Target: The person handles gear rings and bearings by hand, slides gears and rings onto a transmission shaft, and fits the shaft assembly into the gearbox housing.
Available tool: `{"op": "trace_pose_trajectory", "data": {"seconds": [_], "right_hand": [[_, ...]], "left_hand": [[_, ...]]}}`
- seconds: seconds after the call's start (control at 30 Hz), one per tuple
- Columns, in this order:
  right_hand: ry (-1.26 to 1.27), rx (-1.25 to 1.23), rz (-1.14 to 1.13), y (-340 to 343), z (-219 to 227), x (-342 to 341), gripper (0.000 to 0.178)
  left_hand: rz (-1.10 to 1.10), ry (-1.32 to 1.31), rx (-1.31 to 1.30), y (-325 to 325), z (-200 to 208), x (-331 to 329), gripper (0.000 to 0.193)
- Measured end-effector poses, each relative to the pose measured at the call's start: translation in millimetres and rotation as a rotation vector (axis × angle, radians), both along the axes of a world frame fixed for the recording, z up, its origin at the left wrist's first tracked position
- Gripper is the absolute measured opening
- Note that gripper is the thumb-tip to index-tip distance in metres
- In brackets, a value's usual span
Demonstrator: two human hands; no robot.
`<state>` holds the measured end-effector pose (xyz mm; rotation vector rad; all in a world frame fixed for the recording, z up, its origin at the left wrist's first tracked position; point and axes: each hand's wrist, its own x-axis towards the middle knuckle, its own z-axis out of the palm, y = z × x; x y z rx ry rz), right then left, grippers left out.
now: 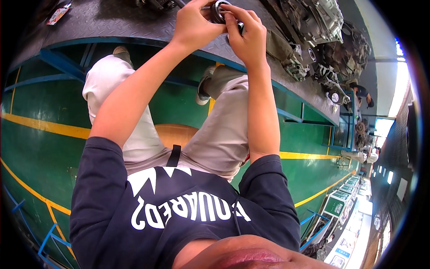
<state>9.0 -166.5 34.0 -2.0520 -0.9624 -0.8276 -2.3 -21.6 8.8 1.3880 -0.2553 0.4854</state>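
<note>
A round metal ring part point(218, 12), bearing-like with a dark opening, is held up over the steel workbench point(134, 24) at the top of the view. My left hand point(195, 26) is closed around its left side. From the right, my right hand point(247, 36) meets the ring with thumb and index finger pinched together at its face. Whether a small piece sits between those fingertips is too fine to make out. Behind the right hand, another shiny metal part shows only in part. The upper edge of the picture cuts off some of the left fingers.
Metal gearbox-like castings point(313, 20) and smaller machined parts point(329, 85) crowd the bench to the right. A small colourful packet point(58, 15) lies far left. Blue frame bars point(62, 65) run under the bench edge, above my knees. I sit on a wooden stool point(175, 134). Other people are far right.
</note>
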Motion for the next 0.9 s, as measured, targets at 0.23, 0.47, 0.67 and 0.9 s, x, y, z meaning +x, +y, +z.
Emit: {"op": "trace_pose_trajectory", "data": {"seconds": [0.23,0.47,0.67,0.9], "right_hand": [[0.260,0.102,-0.216,-52.9,-34.2,54.6,0.023],[0.523,-0.512,-0.289,-64.9,-79.3,61.7,0.053],[0.454,-0.694,-0.483,-62.7,-85.6,69.0,0.065],[0.254,-0.309,-0.355,-76.0,-85.3,86.7,0.055]], "left_hand": [[0.187,-0.135,0.454,-15.3,-70.2,28.1,0.065],[0.353,-0.123,0.714,1.4,-104.2,54.7,0.075],[0.319,-0.071,0.595,0.2,-95.9,45.8,0.061],[0.243,0.003,0.758,3.2,-78.3,21.1,0.070]]}}
